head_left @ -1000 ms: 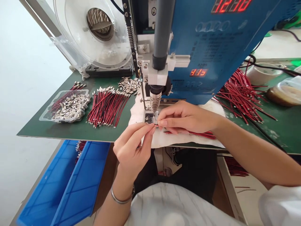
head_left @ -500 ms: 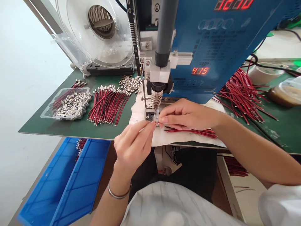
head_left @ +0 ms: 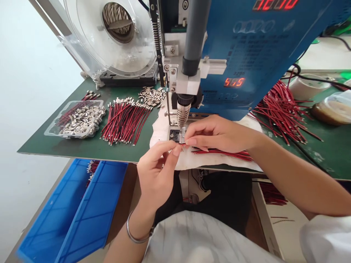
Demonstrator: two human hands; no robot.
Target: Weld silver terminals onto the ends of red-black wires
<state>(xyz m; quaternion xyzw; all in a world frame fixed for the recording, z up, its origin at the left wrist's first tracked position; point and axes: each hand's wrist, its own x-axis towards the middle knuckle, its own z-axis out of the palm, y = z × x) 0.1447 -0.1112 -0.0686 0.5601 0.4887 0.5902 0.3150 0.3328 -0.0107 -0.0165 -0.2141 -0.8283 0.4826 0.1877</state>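
Note:
My right hand (head_left: pixel 216 133) pinches the end of a red and black wire (head_left: pixel 219 152) against a small metal terminal (head_left: pixel 182 134) seated in the black fixture below the machine's spring-loaded head (head_left: pixel 182 113). My left hand (head_left: pixel 157 171), with a bracelet at the wrist, meets it from below, thumb and forefinger pinched at the same spot. Whether the left fingers grip the wire tip itself is too small to tell. The wire trails right across a white cloth (head_left: pixel 164 131).
A blue machine (head_left: pixel 257 47) with red displays stands behind. A clear reel (head_left: pixel 115 36), loose metal terminals (head_left: pixel 152 96), a bundle of finished wires (head_left: pixel 123 120) and a clear tray of terminals (head_left: pixel 78 118) lie left. Red wires (head_left: pixel 279 109) pile up right. Blue bins (head_left: pixel 82 212) sit below the green table (head_left: pixel 68 146).
Both hands stay pinched at the fixture. My left fingers curled slightly tighter. The machine's lower display changed its reading.

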